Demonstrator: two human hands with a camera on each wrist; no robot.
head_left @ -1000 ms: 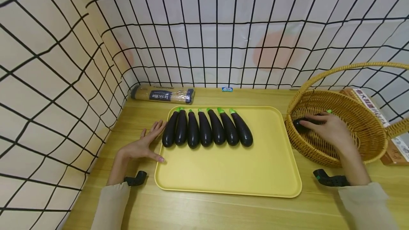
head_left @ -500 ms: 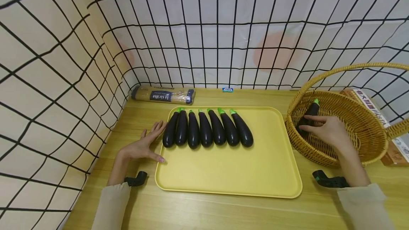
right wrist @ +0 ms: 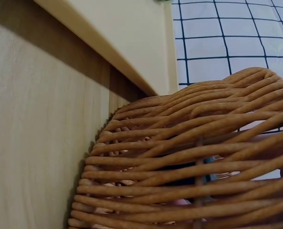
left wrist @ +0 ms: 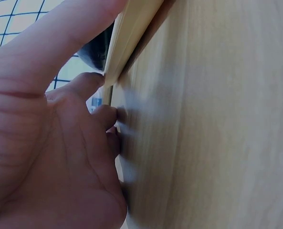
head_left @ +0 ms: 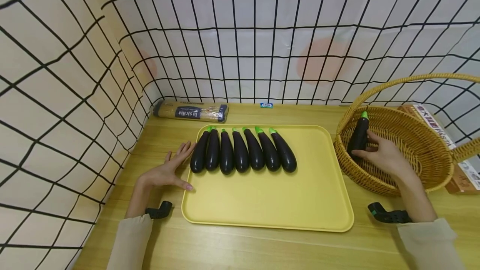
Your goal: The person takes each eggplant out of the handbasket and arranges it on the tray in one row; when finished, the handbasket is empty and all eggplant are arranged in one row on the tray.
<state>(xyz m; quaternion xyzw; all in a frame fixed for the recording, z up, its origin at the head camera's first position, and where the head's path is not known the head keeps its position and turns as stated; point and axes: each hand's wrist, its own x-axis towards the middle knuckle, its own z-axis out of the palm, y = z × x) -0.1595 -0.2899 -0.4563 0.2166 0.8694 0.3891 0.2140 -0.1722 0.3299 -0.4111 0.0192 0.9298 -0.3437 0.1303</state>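
In the head view my right hand (head_left: 388, 157) pinches a dark eggplant (head_left: 358, 136) by its lower part, inside the left side of a wicker basket (head_left: 436, 178). The eggplant's green stem end points up and away. Several more eggplants (head_left: 241, 153) lie side by side on a yellow tray (head_left: 270, 203), stems to the back. Spread at the tray's left edge, my left hand (head_left: 165, 174) has its thumb on the rim and its fingertips beside the leftmost eggplant. The basket's weave (right wrist: 189, 167) hides most of the right hand in the right wrist view.
A pack of spaghetti (head_left: 191, 111) lies behind the tray at the left. A small blue-and-white packet (head_left: 266, 105) is at the back. Beside the basket's right lies a printed box (head_left: 461, 180). Black grid panels (head_left: 255, 41) stand around the table, and the basket handle (head_left: 416, 77) arches high.
The right hand has lifted and turned the eggplant within the basket, from lying low under the hand to pointing stem-up at the basket's left side. The left hand has stayed put.
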